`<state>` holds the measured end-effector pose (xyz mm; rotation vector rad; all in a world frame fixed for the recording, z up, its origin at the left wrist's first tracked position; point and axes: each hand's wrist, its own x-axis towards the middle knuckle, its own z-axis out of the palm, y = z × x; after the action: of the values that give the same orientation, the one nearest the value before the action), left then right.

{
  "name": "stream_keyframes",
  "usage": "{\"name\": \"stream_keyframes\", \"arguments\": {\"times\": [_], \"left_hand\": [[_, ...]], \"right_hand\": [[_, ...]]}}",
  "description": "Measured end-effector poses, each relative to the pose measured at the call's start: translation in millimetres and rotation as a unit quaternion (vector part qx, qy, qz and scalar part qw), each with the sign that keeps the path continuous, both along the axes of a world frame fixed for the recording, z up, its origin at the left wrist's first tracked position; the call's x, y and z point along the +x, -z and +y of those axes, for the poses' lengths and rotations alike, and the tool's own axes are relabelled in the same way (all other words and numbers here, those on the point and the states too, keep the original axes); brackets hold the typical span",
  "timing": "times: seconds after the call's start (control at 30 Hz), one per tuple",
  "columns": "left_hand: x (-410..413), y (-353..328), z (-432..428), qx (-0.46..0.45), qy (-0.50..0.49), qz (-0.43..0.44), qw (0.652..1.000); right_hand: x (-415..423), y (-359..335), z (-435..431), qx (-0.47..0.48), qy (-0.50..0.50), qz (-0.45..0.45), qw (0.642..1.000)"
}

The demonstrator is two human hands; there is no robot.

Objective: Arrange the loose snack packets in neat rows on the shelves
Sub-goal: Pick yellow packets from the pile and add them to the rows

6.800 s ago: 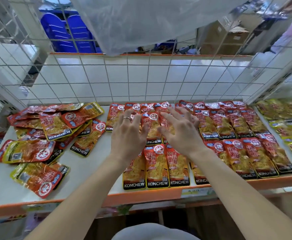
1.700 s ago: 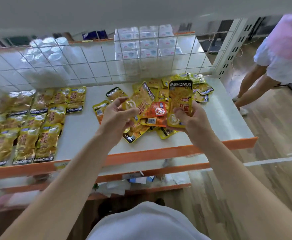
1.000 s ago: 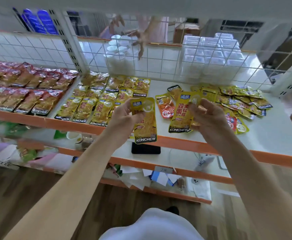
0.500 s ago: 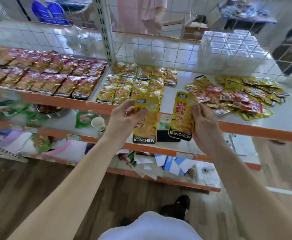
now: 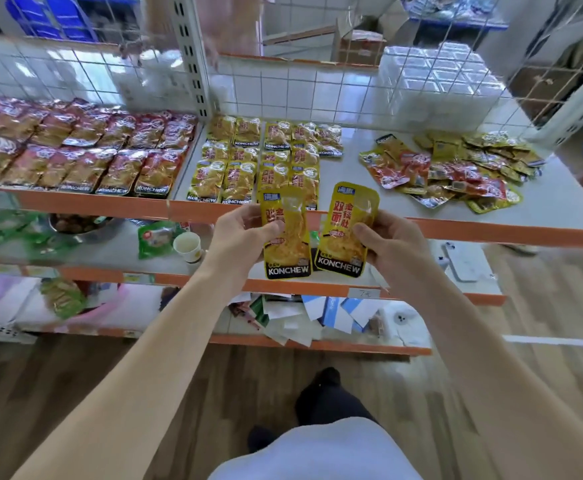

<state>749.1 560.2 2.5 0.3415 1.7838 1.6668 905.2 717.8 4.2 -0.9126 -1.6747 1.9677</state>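
Observation:
My left hand (image 5: 240, 233) pinches one yellow KONCHEW packet (image 5: 288, 244) by its left edge, upright. My right hand (image 5: 392, 242) holds a second yellow packet (image 5: 343, 237) beside it. Both packets hang in front of the top shelf's orange front edge (image 5: 473, 230). On that shelf, yellow packets (image 5: 259, 157) lie in neat rows at the left part. A loose heap of yellow and red packets (image 5: 456, 171) lies at the right. Red packets (image 5: 75, 150) fill rows on the neighbouring shelf to the left.
A wire grid backs the shelves, with a white upright post (image 5: 193, 53) between the two bays. The lower shelf holds a paper cup (image 5: 187, 244), a green packet (image 5: 155, 237) and a phone (image 5: 463, 258). Papers (image 5: 304, 313) lie on the bottom shelf. Wooden floor lies below.
I took two yellow packets out of the loose heap, one in each hand. The view has swung left and back, and the packets now hang lower, before the shelf edge.

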Motion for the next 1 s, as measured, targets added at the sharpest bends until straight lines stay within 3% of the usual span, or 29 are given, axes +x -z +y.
{"name": "stream_keyframes", "arguments": {"times": [0.4,1.0], "left_hand": [[-37,-2,58,-0.023,-0.047,0.034,0.998],[-72,15,143,-0.085,-0.105,0.072,0.988]], "right_hand": [[-41,-5,60,0.084,0.052,-0.028,0.995],[-128,23,170,0.192,0.008,-0.111,0.975]]}}
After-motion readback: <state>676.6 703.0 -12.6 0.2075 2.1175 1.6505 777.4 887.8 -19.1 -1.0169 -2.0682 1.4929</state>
